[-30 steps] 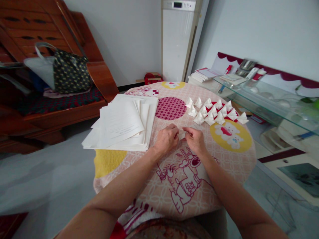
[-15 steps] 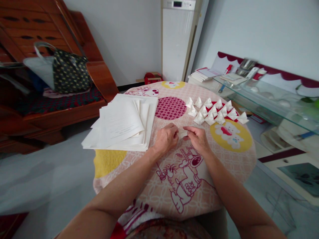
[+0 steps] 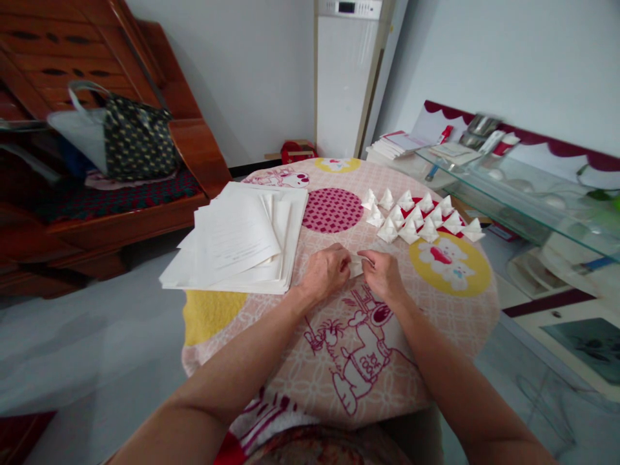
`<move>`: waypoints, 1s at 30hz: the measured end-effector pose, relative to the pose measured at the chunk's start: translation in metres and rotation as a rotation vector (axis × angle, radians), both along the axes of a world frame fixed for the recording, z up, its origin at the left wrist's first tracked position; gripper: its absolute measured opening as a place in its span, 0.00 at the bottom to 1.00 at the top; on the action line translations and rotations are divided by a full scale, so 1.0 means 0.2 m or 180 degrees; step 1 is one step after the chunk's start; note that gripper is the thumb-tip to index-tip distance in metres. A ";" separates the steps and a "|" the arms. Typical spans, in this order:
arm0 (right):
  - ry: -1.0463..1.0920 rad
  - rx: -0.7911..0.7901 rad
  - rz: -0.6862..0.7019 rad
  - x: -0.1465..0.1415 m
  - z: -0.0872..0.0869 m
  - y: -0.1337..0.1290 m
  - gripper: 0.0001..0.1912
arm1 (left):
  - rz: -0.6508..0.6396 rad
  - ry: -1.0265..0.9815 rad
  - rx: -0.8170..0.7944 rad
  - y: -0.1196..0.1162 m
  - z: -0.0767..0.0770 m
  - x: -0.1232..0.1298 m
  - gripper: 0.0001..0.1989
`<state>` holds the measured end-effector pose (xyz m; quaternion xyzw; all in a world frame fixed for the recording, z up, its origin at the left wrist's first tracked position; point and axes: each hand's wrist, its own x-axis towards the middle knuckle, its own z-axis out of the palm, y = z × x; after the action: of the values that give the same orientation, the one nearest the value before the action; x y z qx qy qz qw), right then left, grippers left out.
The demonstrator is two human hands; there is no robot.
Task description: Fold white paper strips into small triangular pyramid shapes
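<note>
Between my two hands, over the middle of the round table, is a small folded piece of white paper (image 3: 356, 265). My left hand (image 3: 327, 270) is closed on its left side, fingers curled. With thumb and fingers together, my right hand (image 3: 382, 272) pinches its right edge. Much of the paper is hidden by the fingers. Beyond my right hand stand several small pointed white folded-paper shapes (image 3: 409, 230), set out in rows. To the left of my left hand lies a stack of white paper sheets (image 3: 237, 236), the top ones printed with text.
A patterned tablecloth (image 3: 387, 387) covers the round table. On the right is a glass-topped cabinet (image 3: 533, 194) with papers and metal containers. A wooden bench (image 3: 194, 148) holding a dark patterned bag (image 3: 135, 139) stands at the left. A white upright appliance (image 3: 341, 84) is behind.
My right hand has turned and lowered slightly, its fingers curling in. More of the white paper shows between my hands. The stack and the folded shapes have stayed put.
</note>
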<state>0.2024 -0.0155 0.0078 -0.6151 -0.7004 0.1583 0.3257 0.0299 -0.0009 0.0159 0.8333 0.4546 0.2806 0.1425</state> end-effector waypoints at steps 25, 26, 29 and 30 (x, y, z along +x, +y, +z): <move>0.0252 0.0643 0.1315 0.10 -0.04 0.05 0.18 | -0.0987 -0.0457 -0.0619 0.08 0.04 -0.13 0.10; 0.0166 0.0596 0.1274 0.09 -0.05 0.05 0.17 | -0.1019 -0.0311 -0.0615 0.08 0.03 -0.14 0.12; -0.0078 0.0455 0.1181 0.07 -0.06 0.05 0.14 | -0.1046 -0.0164 -0.0648 0.09 0.03 -0.14 0.15; -0.0155 0.0416 0.1161 0.07 -0.06 0.05 0.14 | -0.1034 -0.0169 -0.0652 0.10 0.02 -0.15 0.15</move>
<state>0.2164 -0.0051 -0.0032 -0.4592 -0.8167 0.1539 0.3138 0.0005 0.0184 0.0207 0.8691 0.3364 0.2280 0.2819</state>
